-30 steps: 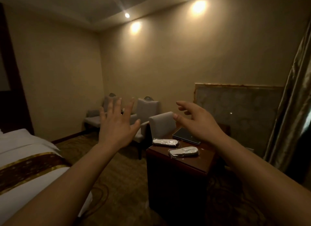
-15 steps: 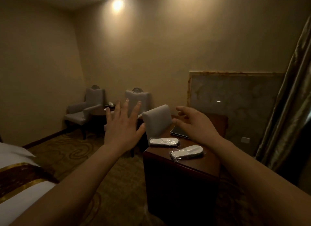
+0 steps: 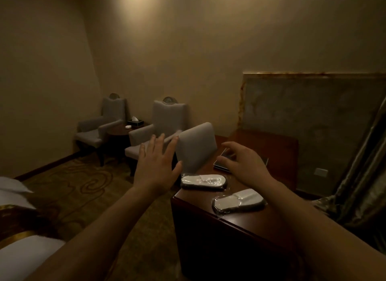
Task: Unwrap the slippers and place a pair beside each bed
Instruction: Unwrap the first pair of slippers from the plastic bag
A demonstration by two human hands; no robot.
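Observation:
Two packs of white slippers in clear plastic lie on a dark wooden desk (image 3: 246, 228): the far pack (image 3: 203, 182) near the desk's left edge, the near pack (image 3: 239, 201) toward its front corner. My left hand (image 3: 157, 167) hovers with fingers spread, palm forward, just left of the far pack and touching nothing. My right hand (image 3: 243, 165) hangs above the desk behind both packs, fingers loosely bent, holding nothing. A corner of a white bed (image 3: 18, 247) with a brown and gold runner shows at lower left.
A grey chair back (image 3: 196, 147) stands against the desk's far side. A dark flat device (image 3: 221, 164) lies on the desk under my right hand. Two grey armchairs (image 3: 98, 128) flank a small round table (image 3: 119, 132). Curtain (image 3: 363, 176) hangs at right. Patterned carpet covers the floor.
The view has tilted down and drawn closer to the desk. Both hands have come lower and nearer the slipper packs; the right hand's fingers now hang over the desk.

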